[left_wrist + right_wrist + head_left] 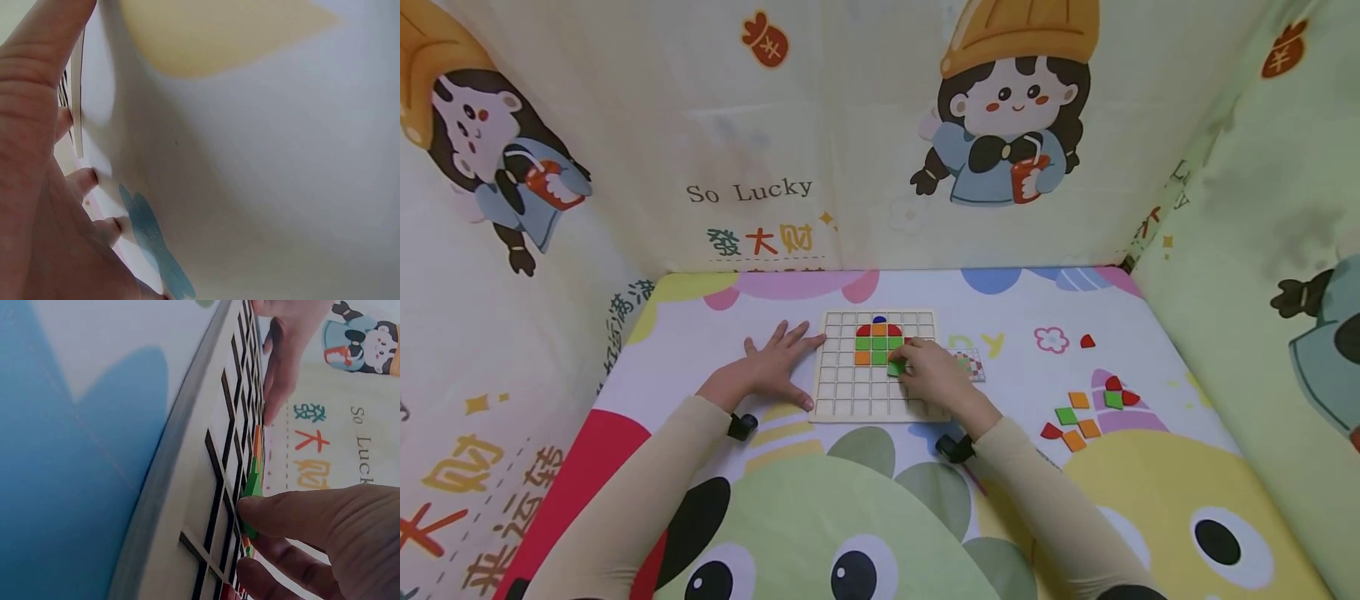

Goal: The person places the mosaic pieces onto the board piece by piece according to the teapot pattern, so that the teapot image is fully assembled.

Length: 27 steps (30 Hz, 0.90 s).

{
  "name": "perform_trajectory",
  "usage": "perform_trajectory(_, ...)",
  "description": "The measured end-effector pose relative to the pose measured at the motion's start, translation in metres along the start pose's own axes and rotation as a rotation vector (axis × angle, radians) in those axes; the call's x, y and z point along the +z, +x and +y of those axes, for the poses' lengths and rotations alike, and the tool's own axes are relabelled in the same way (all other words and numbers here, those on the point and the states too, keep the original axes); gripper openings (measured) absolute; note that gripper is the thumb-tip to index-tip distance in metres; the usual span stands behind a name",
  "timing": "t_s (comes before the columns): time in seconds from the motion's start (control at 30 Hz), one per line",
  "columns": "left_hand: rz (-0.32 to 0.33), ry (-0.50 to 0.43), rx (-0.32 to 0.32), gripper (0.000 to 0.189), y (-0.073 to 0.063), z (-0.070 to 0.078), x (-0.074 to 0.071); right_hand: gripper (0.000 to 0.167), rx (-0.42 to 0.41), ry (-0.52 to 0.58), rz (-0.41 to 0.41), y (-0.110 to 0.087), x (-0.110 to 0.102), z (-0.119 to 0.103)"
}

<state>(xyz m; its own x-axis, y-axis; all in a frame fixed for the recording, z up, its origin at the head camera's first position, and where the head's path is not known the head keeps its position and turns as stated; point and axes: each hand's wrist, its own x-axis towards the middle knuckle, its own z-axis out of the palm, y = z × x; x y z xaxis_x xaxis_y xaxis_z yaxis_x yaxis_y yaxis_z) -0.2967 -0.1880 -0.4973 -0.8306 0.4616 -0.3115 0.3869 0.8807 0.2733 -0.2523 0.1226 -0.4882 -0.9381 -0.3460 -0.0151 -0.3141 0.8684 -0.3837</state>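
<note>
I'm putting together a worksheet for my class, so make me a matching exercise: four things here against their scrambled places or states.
1. left hand
2. right hand
3. blue piece
4. patterned card

A. pinching a green tile
B. spread at the left edge of the gridded board
C. lying just right of the board
D. topping the tile pattern

Pairs: 1-B, 2-A, 3-D, 4-C

The left forearm point(634, 496) and right forearm point(1058, 507) reach forward, converging; the left hand point(777, 364) lies with fingers splayed and thumb apart, while the right hand point(938, 377) curls, thumb and fingers pinching
</note>
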Motion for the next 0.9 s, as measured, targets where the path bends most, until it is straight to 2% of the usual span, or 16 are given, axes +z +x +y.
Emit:
perform_trajectory(0.23, -0.007, -0.002, -0.008, 0.131, 0.001, -0.004, -0.001, 0.028, -0.012, 0.025, 0.018, 0.001, 0.004, -0.004)
perform_trajectory(0.47, -0.002, -0.003, 0.003, 0.132, 0.003, -0.006, 0.001, 0.004, -0.036, 0.009, 0.070, -0.001, 0.010, -0.007)
perform_trajectory(0.67, 0.005, 0.005, 0.003, 0.132, 0.004, -0.005, 0.003, 0.010, -0.070, 0.013, 0.090, -0.005, 0.012, -0.003)
perform_trajectory(0.9, 0.006, 0.000, 0.001, 0.132, 0.003, -0.003, 0.001, 0.009, -0.048, 0.049, 0.075, -0.011, 0.009, 0.002)
